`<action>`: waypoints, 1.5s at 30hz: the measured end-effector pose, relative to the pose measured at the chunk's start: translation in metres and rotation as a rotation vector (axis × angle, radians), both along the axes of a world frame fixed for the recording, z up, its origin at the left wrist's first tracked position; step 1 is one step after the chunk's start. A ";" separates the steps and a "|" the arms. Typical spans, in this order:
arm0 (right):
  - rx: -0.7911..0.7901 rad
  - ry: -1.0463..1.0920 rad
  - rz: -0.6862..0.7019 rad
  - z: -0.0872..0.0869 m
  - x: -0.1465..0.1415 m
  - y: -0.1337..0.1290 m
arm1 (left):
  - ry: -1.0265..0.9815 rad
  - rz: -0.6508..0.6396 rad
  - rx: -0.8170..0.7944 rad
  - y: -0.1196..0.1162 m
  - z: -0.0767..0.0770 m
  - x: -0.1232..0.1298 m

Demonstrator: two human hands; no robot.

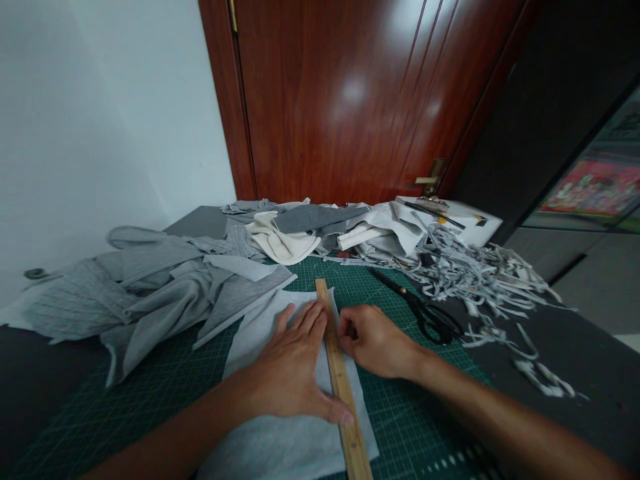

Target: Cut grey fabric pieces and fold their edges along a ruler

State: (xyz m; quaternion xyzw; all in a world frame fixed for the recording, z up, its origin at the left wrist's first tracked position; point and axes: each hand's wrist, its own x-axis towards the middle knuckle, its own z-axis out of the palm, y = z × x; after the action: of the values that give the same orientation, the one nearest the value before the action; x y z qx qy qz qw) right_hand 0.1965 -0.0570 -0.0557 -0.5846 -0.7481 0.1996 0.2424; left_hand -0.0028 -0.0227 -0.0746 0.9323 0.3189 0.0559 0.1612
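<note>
We lay our left hand [293, 377] spread across one wooden ruler [341, 381] and one cloth [280, 448] on one mat [400, 400], our right hand [379, 340] curled beside the ruler, whether pinching anything we cannot tell.

before me was a dark table [600, 373], a green cutting mat [350, 283] spread on it; grey cloth [165, 293] lay heaped at my left, thin fabric strips [470, 267] tangled at my right.

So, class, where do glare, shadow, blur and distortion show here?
Head view throughout: glare spots the door, whose frame leans, probably wide-angle distortion; far right, the cabinet glass looks smeared; shadow darkens the green mat below the right forearm; markings on the ruler are too soft to read.
</note>
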 end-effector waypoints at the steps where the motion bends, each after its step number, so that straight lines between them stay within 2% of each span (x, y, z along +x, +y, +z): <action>1: -0.013 0.003 0.011 0.001 0.001 -0.002 | 0.001 -0.002 -0.005 0.000 0.001 0.000; 8: 0.035 0.015 -0.063 -0.003 -0.005 0.000 | -0.035 -0.006 0.004 0.000 -0.001 -0.002; 11: 0.024 0.023 -0.047 -0.005 -0.007 -0.013 | -0.024 -0.002 0.006 0.000 0.000 -0.001; 15: -0.067 0.061 -0.011 -0.003 -0.005 -0.032 | -0.007 0.006 0.000 -0.001 0.000 -0.001; 20: 0.007 0.054 -0.071 -0.006 -0.006 -0.031 | -0.001 0.002 0.018 -0.001 0.001 -0.001; 23: -0.004 0.067 -0.061 -0.010 -0.008 -0.036 | -0.004 0.012 0.016 -0.002 0.003 -0.001; 31: -0.178 0.110 -0.067 -0.010 -0.012 -0.079 | 0.006 0.035 0.017 -0.004 0.005 0.002; 36: -0.239 0.041 -0.054 -0.023 -0.009 -0.095 | 0.031 0.032 0.016 -0.004 0.005 0.003; 41: -0.317 0.128 0.006 -0.035 -0.002 -0.107 | -0.014 0.020 0.024 -0.004 0.001 0.001; 45: -0.440 0.183 0.071 -0.027 0.003 -0.113 | -0.004 0.017 0.029 -0.003 0.000 0.000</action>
State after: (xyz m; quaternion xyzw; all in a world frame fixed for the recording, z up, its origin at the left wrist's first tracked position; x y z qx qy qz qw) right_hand 0.1997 -0.1695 -0.0822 -0.5760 -0.6817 0.4185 0.1688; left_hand -0.0025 -0.0254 -0.0746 0.9316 0.3258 0.0636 0.1480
